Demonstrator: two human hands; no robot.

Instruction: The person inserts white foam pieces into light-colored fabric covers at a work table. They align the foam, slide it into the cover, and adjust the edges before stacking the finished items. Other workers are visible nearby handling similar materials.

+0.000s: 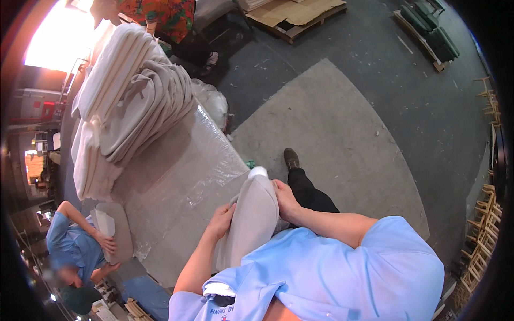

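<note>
A light grey fabric cushion cover (251,211) is in front of my body, with white padding (258,172) poking out at its far end. My left hand (220,220) is closed on the cover's left edge, fingers partly curled behind the fabric. On the opposite edge, near the white padding, my right hand (285,199) grips the cloth. The cover's near end is against my blue shirt. To the left is the work table (176,176), its top wrapped in clear plastic film.
White pads (115,69) and grey covers (155,107) are piled on the table's far left. A co-worker (80,235) at left handles a grey cushion (123,230). Another person (166,21) stands beyond the pile. Pallets (292,32) and wooden chair frames (482,235) lie farther off.
</note>
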